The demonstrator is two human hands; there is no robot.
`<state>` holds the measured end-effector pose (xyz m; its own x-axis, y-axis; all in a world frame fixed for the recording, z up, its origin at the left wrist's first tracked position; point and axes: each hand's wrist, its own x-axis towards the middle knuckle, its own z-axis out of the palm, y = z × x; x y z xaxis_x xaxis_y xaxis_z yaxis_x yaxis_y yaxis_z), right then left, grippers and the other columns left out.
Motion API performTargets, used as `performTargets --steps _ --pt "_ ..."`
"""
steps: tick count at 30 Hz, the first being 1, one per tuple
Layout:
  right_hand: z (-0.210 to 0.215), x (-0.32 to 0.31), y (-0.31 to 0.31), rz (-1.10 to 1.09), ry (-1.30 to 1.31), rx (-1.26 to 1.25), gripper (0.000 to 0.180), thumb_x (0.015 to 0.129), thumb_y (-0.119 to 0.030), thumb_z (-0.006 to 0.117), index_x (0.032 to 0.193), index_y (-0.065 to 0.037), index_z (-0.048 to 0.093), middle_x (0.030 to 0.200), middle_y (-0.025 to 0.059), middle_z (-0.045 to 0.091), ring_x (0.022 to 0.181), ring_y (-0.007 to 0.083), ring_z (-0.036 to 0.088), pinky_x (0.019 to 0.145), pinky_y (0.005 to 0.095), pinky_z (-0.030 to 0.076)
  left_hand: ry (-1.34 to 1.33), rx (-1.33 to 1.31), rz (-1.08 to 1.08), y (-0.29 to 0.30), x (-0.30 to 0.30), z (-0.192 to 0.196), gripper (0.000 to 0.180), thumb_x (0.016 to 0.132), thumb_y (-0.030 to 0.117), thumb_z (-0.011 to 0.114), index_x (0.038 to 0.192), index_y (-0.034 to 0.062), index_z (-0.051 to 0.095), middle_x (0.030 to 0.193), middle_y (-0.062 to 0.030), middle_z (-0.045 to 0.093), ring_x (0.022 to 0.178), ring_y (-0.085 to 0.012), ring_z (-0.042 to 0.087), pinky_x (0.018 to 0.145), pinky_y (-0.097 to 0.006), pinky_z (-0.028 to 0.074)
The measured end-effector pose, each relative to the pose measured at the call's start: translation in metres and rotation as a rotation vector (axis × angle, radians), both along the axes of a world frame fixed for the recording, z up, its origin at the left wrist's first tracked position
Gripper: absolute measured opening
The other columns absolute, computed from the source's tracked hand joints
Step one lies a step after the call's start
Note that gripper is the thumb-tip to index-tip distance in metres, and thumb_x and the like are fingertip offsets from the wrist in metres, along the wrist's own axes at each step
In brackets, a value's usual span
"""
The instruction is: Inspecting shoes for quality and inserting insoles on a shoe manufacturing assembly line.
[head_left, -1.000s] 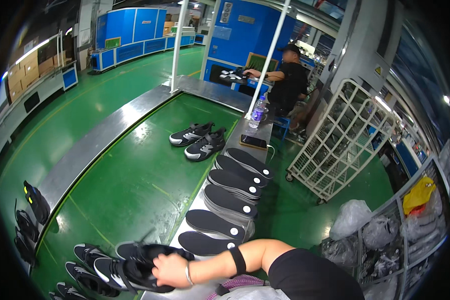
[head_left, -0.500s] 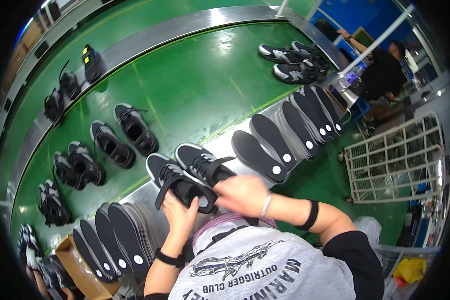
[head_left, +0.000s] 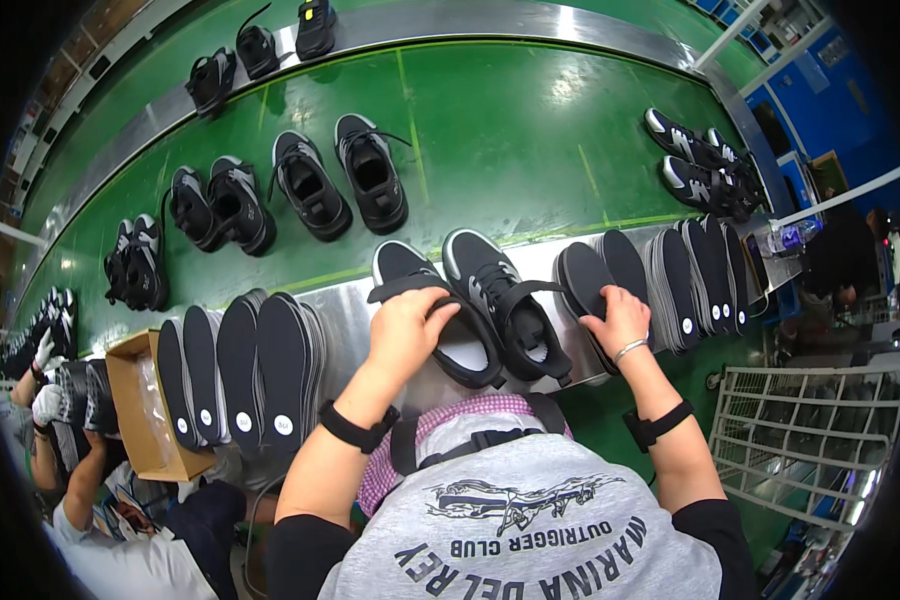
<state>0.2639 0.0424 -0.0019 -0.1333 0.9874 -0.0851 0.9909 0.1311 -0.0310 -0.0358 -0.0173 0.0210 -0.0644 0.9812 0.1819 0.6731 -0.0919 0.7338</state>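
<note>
Two black sneakers with grey toes stand side by side before me, the left sneaker [head_left: 470,350] and the right sneaker [head_left: 505,300]. With closed fingers, my left hand [head_left: 410,335] holds the left sneaker by its tongue and strap; a pale lining shows inside its opening. To the right of the pair, my right hand [head_left: 622,320] grips at the lower part of a black insole [head_left: 582,270], its fingers reaching over toward the neighbouring insole [head_left: 622,258]. The fingertips' exact hold on the insoles is partly hidden.
Stacks of black insoles [head_left: 238,370] stand at left beside a cardboard box [head_left: 140,410], with more insole stacks [head_left: 670,290] at right. Sneakers [head_left: 370,175] line the green belt [head_left: 490,120]. A co-worker's gloved hands [head_left: 45,400] are at far left; a white wire cart [head_left: 810,430] stands right.
My right hand has moved from the sneakers to the insoles on the right. My left hand stays on the left sneaker. The view has turned, bringing a co-worker further into sight at left.
</note>
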Motion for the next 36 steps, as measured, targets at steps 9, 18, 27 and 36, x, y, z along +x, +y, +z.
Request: performTargets --steps 9,18,27,36 --pt "0.116 -0.065 -0.029 0.847 0.308 -0.219 0.008 0.066 -0.014 0.06 0.068 -0.007 0.061 0.082 0.0114 0.05 0.073 0.025 0.056 0.063 0.0343 0.047 -0.655 -0.487 0.031 0.017 -0.016 -0.02 0.025 0.08 0.021 0.057 0.086 -0.0028 0.062 0.071 -0.0021 0.061 0.065 -0.0076 0.053 0.06 -0.022 0.043" --pt "0.057 -0.171 -0.034 0.583 -0.051 -0.411 0.018 0.069 -0.016 0.058 0.082 -0.003 0.061 0.087 0.0128 0.053 0.077 0.028 0.058 0.066 0.0375 0.049 -0.495 -0.359 0.168 0.014 0.004 -0.024 0.028 0.081 0.025 0.055 0.084 -0.0029 0.061 0.063 -0.0061 0.057 0.058 -0.0108 0.051 0.055 -0.026 0.04" --pt "0.102 -0.114 -0.042 0.721 -0.22 -0.391 0.019 0.067 -0.02 0.059 0.08 -0.006 0.059 0.084 0.0098 0.057 0.079 0.0239 0.056 0.067 0.0356 0.043 -0.628 -0.44 0.141 0.021 0.003 -0.029 0.036 0.083 0.032 0.05 0.08 -0.0028 0.06 0.058 -0.0097 0.056 0.054 -0.0153 0.052 0.052 -0.03 0.04" --pt "0.046 -0.172 -0.02 0.71 -0.18 -0.606 0.017 0.068 -0.008 0.054 0.083 -0.003 0.062 0.094 0.0176 0.058 0.085 0.0274 0.059 0.068 0.0354 0.049 -0.599 -0.417 0.164 0.021 0.01 -0.03 0.031 0.084 0.029 0.051 0.08 0.0003 0.06 0.063 0.0012 0.054 0.055 -0.0063 0.046 0.05 -0.022 0.037"
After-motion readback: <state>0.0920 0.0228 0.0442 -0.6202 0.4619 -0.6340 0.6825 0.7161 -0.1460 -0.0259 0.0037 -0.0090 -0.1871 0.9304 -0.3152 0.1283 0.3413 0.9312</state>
